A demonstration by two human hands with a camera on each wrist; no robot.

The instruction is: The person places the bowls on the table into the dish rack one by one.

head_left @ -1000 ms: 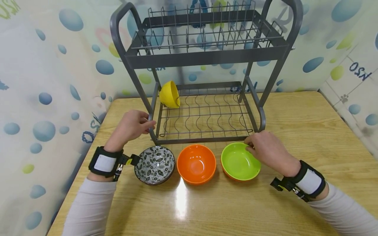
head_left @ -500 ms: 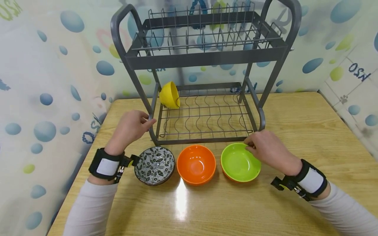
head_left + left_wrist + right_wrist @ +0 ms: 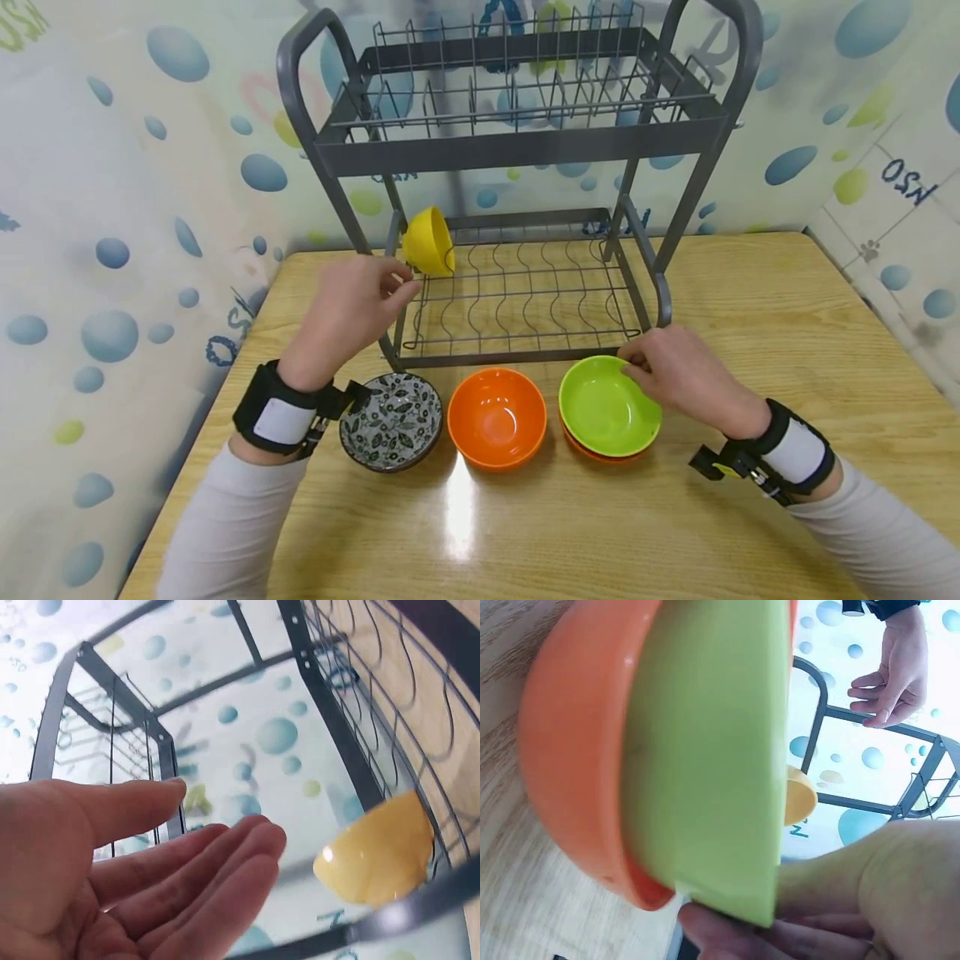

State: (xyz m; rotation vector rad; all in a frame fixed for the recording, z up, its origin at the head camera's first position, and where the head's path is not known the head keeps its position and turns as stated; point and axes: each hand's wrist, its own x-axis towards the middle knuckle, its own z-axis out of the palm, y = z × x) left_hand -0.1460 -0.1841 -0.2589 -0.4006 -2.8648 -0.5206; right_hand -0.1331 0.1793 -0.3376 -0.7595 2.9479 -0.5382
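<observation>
In the head view, your right grip point(image 3: 684, 375) pinches the far-right rim of the green bowl point(image 3: 606, 408), which lies just to its left, in from the far edge of the counter point(image 3: 757, 292). Left wrist view: your left grip point(image 3: 157, 900), relaxed, holding nothing, is farther off, near the yellow bowl point(image 3: 382, 851). Right wrist view: the green bowl sits partly inside an orange bowl point(image 3: 570, 750).

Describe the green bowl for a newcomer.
Find the gray two-tier dish rack on the wooden table. Along its front runs a row of bowls; at the right end, the right hand pinches one. That's the lime-green bowl, partly inside an orange bowl, the only green one.
</observation>
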